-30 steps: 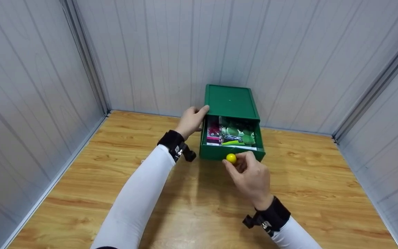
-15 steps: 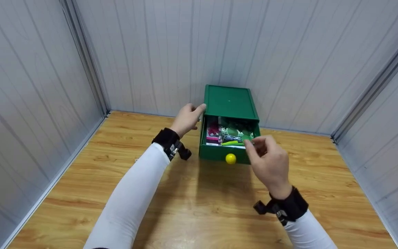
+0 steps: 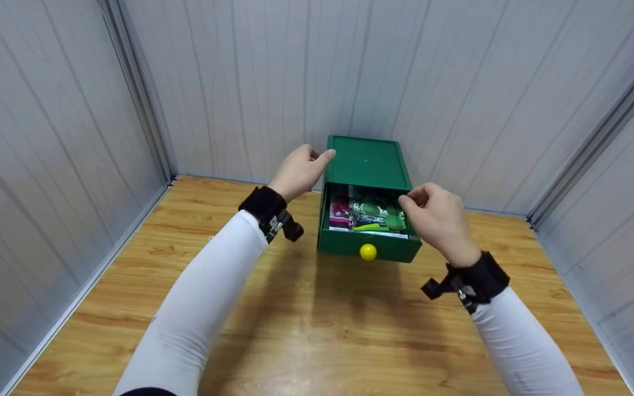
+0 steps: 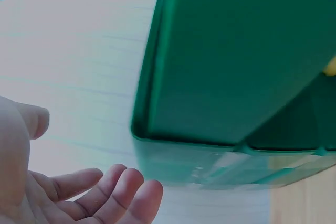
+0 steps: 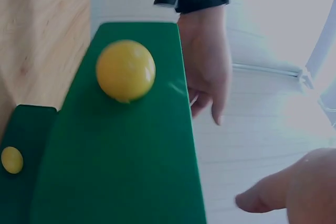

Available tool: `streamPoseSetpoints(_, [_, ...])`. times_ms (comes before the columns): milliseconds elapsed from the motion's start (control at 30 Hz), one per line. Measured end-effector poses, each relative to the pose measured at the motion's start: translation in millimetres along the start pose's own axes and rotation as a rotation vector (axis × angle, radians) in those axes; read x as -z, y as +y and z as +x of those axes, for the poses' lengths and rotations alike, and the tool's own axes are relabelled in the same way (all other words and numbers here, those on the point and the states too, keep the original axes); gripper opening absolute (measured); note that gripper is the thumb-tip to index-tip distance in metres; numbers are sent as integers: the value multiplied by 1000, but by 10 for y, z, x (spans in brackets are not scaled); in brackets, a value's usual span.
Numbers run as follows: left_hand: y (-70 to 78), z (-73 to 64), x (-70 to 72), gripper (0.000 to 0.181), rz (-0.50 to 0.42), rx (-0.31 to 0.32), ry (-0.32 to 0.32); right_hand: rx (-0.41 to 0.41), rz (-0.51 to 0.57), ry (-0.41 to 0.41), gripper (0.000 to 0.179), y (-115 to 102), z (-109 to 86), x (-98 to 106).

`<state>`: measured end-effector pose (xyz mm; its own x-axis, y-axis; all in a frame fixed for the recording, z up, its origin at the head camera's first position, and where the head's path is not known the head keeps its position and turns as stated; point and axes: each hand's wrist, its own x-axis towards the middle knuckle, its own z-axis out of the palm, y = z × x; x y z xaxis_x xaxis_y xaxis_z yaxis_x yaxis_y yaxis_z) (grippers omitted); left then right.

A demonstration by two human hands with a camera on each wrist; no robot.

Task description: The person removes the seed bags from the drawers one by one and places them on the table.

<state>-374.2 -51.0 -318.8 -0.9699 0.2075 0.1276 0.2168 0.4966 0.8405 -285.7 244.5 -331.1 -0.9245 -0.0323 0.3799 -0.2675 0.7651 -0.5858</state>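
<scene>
A green chest [image 3: 367,160] stands against the back wall, its upper drawer [image 3: 344,242] pulled out. Coloured printed packets [image 3: 377,212] lie in that drawer, and a round yellow knob [image 3: 368,252] sits on its front. My left hand [image 3: 299,171] is by the chest's upper left edge; in the left wrist view its relaxed fingers [image 4: 128,187] are apart from the green side. Beside the drawer's right side is my right hand [image 3: 442,223], loosely bent and holding nothing; whether a fingertip touches the edge is unclear. A lower front with a second yellow knob [image 5: 11,160] shows in the right wrist view.
Pale panelled walls [image 3: 240,99] close in the back, left and right. Wood-patterned flooring [image 3: 317,341] spreads in front of the chest and on both sides. Black wrist straps [image 3: 479,279] with small cameras stick out below both hands.
My right hand has let go of the yellow knob and moved up and right to the drawer's side. My left hand has lifted up and slightly away from the chest. The drawer stays pulled out.
</scene>
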Motion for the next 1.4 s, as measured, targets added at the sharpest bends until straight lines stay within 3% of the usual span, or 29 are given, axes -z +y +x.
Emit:
streamPoseSetpoints(267, [271,-12,-87,53,100,-68,-57,-100,-37,-204,36,16,310,85])
streamPoseSetpoints(400, [387,-15,-163,50,59,-91,-118,-120,-69,-258,39,-1,398,82])
streamPoseSetpoints(533, [459,13,-239,38,29,-117,-170,-138,-95,-277,45,-59,468,62])
streamPoseSetpoints(633, [479,33,-302,47,59,-115,-207,-157,-131,-299,47,-89,510,45])
streamPoseSetpoints(733, [489,41,-361,53,69,-75,-241,-172,-165,-317,48,-91,536,32])
streamPoseSetpoints(900, [491,38,-424,44,95,3,-281,-173,-175,-324,46,-83,558,8])
streamPoseSetpoints(1067, [494,20,-452,22,147,23,-309,-163,-180,-330,47,-91,576,-19])
streamPoseSetpoints(1400, [437,24,-560,26,291,-4,-313,-143,-150,-326,44,-110,564,-42])
